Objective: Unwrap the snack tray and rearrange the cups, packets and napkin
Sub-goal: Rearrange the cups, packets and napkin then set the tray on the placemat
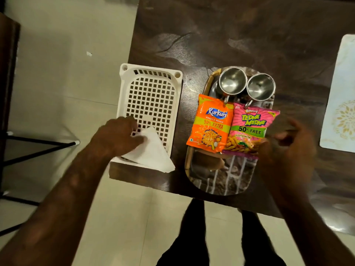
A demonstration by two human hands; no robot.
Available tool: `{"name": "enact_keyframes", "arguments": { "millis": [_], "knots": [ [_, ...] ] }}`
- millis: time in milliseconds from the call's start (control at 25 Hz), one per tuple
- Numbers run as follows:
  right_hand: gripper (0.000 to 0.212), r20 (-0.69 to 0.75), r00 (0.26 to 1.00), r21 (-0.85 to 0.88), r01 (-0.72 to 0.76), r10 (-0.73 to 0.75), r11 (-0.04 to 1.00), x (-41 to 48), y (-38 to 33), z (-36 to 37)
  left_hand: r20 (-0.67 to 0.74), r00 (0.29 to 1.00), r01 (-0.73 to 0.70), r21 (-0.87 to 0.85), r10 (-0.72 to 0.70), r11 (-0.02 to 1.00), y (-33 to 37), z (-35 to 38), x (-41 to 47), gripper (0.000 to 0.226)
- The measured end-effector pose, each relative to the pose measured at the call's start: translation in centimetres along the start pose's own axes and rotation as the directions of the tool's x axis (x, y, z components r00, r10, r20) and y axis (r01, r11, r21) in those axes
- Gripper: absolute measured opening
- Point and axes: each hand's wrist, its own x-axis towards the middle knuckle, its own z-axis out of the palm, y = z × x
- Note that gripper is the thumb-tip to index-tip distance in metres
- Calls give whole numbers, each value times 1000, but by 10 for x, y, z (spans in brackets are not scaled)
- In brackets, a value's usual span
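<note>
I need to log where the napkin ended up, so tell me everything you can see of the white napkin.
The white napkin is folded into a triangle and looks like soft paper or tissue, with layered edges at its near corner. It lies flat on the near end of the white perforated basket, its near corner overhanging the rim. The left hand rests on its left edge, fingers touching it. Nothing else touches it.

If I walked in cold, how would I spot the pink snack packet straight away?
Find the dark wooden table, then the oval tray near its front edge, right of the white perforated basket. Two packets lie side by side across the tray's middle, below two steel cups. Yours is the right-hand one: pink, marked "Tedhe Medhe", whereas its neighbour is orange.
</note>
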Motion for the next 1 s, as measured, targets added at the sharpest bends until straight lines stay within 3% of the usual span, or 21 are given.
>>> {"name": "enact_keyframes", "arguments": {
  "millis": [40, 120, 200, 280, 360, 480, 600, 800, 920, 1000],
  "knots": [
    [54, 28, 997, 7, 74, -75, 997, -7, -7, 0, 85, 996, 4, 68, -9, 998, -9, 8, -3, 54],
    [33, 256, 943, 62, 203, -212, 977, -23, -24, 6, 94, 995, -32, 91, 24, 995, -16, 24, -8, 59],
    [20, 592, 790, 77, 139, -158, 987, -41, -46, 23, -13, 998, -53, 37, 54, 998, -20, 37, -8, 53],
    [21, 748, 663, -92, 133, -20, 987, -59, -63, 50, -81, 996, -46, 8, 47, 999, -19, 40, -6, 47],
    [36, 777, 620, -187, 59, 111, 981, -71, -77, 74, -98, 994, -45, -13, 44, 999, -18, 41, -3, 43],
    [36, 807, 490, -152, -366, 330, 918, -73, -89, 101, -89, 995, -55, -32, 52, 998, -19, 43, 0, 42],
    [38, 796, 428, -141, -557, 429, 818, -75, -95, 116, -103, 994, -43, -54, 37, 998, -23, 45, 0, 37],
    [26, 821, 350, -64, -730, 452, 681, -79, -102, 115, -88, 996, -29, -116, 19, 993, -26, 46, -1, 30],
    [11, 877, 299, 23, -809, 377, 587, -81, -102, 107, -26, 999, -27, -230, 21, 973, -26, 41, -4, 37],
    [8, 897, 305, 92, -837, 319, 540, -79, -97, 98, 24, 999, -39, -308, 49, 951, -22, 33, -11, 45]
  ]
}}
